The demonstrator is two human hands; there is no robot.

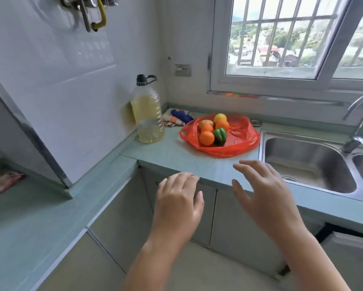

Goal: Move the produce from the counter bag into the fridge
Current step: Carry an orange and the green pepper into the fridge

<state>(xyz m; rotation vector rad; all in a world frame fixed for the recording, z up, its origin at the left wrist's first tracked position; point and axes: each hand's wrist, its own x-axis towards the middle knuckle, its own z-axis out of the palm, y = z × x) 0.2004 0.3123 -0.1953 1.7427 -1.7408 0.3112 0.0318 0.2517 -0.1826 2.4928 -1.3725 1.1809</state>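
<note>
Several pieces of produce (pixel 206 138) lie heaped on the red bag (pixel 240 144), right of centre in the frame, its plastic spread flat on the bench (pixel 174 153), I judge so each one is easy to pick. An oil bottle (pixel 148 116) stands left of it, the sink (pixel 302 158) right. My left grip (pixel 178 198) and right grip (pixel 260 190) hover lower centre, near the bench's front edge, fingers loosely spread, holding nothing, short of the bag.
</note>
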